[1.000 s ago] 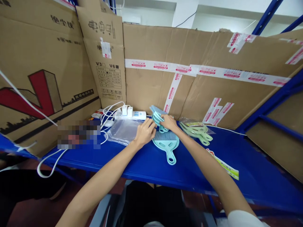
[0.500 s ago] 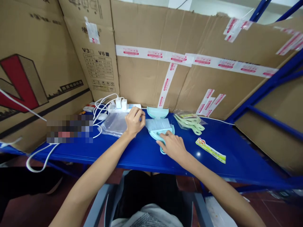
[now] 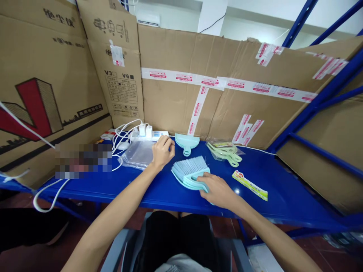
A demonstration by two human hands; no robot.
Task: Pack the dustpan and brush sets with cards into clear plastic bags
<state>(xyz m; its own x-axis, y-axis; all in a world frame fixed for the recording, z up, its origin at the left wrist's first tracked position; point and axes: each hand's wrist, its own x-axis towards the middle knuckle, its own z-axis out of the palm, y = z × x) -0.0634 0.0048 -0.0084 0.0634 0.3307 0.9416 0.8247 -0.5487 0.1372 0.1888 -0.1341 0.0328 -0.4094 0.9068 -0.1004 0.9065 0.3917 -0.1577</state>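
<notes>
My right hand [image 3: 217,189] is wrapped around the handle end of a light-blue hand brush [image 3: 193,166], bristles pointing away from me. A matching light-blue dustpan [image 3: 179,180] lies directly under the brush, nested with it. My left hand [image 3: 163,153] is curled into a loose fist, with nothing visible in it, beside a stack of clear plastic bags [image 3: 137,154]. Against the cardboard at the back, another light-blue dustpan [image 3: 187,142] lies apart from both hands. To the right is a pale-green brush and dustpan set [image 3: 225,151] in clear wrapping.
A yellow-green label strip [image 3: 251,186] lies on the blue table [image 3: 159,194], right of my right hand. White cables and a power strip [image 3: 160,133] sit at the back left. Cardboard walls [image 3: 176,105] and a blue metal frame [image 3: 297,121] enclose the work area.
My right hand has closed around the brush and dustpan and drawn them towards me, away from the rear dustpan, whose handle now shows. My left hand stays a fist in nearly the same place.
</notes>
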